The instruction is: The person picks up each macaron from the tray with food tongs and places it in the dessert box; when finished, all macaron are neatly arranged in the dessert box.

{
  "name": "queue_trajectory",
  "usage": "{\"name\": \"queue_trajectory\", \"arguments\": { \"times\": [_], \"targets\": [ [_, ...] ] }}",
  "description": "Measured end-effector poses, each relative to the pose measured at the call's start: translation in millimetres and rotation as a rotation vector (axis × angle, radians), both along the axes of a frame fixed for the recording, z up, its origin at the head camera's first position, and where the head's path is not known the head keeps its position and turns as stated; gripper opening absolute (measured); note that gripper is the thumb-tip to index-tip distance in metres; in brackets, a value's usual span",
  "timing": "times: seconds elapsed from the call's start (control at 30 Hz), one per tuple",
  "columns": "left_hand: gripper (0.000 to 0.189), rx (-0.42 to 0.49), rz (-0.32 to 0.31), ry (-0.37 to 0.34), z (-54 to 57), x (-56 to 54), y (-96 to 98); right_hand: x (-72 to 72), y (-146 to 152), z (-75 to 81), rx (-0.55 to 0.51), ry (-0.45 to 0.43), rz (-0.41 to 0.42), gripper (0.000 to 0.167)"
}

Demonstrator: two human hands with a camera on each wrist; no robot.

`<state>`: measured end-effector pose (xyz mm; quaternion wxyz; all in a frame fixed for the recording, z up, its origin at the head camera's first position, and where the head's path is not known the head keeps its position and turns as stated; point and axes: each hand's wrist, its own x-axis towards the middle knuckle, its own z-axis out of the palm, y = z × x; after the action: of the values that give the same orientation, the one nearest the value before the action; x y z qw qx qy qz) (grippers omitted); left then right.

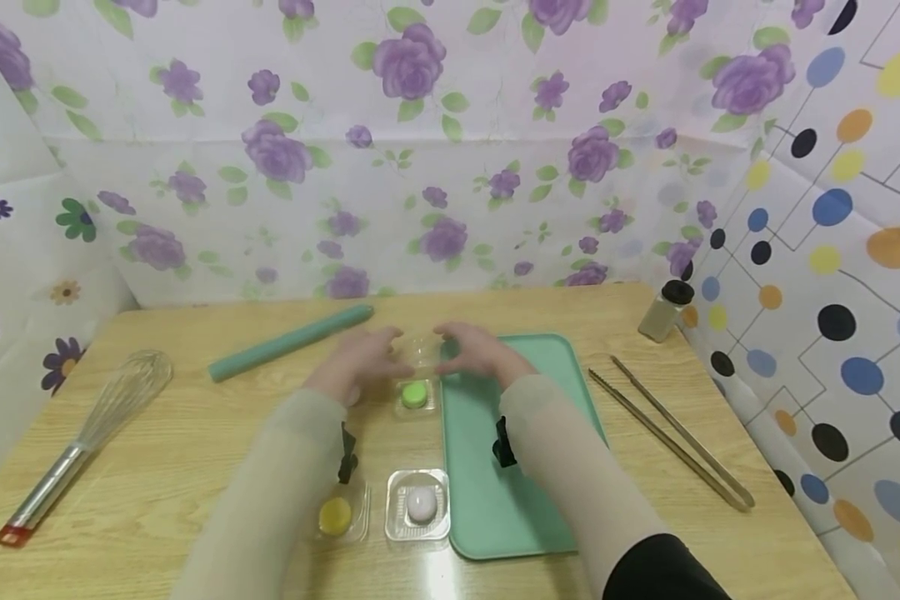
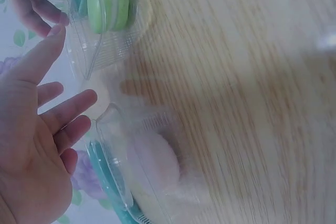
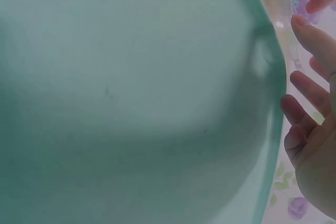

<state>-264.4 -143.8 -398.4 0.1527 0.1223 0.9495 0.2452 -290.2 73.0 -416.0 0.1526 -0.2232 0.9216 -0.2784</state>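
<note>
A green macaron (image 1: 414, 394) sits in a clear plastic box (image 2: 118, 51) with its transparent lid (image 1: 420, 354) raised at the far side. My left hand (image 1: 362, 364) is to the left of that lid, fingers spread and holding nothing. On the lid's other side, over the tray's far left corner, my right hand (image 1: 480, 354) has its fingers loosely bent and apart. The thumbs point toward each other near the lid. Below my left hand, a pale pink macaron (image 2: 152, 161) lies in another clear box (image 2: 113, 150), mostly hidden in the head view.
The green tray (image 1: 525, 508) lies under my right forearm. Nearer me are a yellow macaron (image 1: 335, 517) and a whitish macaron (image 1: 422, 505) in clear boxes. Around them lie a whisk (image 1: 112, 417), a teal rolling pin (image 1: 292, 342), metal tongs (image 1: 675, 442) and a black-capped shaker (image 1: 662, 317).
</note>
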Motion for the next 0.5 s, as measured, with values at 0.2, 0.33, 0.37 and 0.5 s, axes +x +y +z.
{"name": "queue_trajectory", "arguments": {
  "times": [0.2, 0.33, 0.37, 0.5],
  "targets": [
    [0.080, -0.001, -0.007, 0.001, 3.2, 0.1, 1.9, 0.9, -1, -0.3, -0.025, -0.020, -0.004, 0.076],
    [0.077, 0.001, -0.013, 0.052, 8.4, -2.0, -0.2, 2.4, -1, 4.0, -0.092, -0.039, -0.020, 0.076],
    [0.076, -0.007, -0.021, 0.076, 9.8, -2.6, -1.2, 2.7, -1, 5.6, -0.105, -0.037, -0.018, 0.075],
    [0.073, -0.054, -0.065, 0.171, 13.0, -4.1, -5.0, 3.7, 4, 12.7, -0.135, -0.029, -0.011, 0.072]
  ]
}}
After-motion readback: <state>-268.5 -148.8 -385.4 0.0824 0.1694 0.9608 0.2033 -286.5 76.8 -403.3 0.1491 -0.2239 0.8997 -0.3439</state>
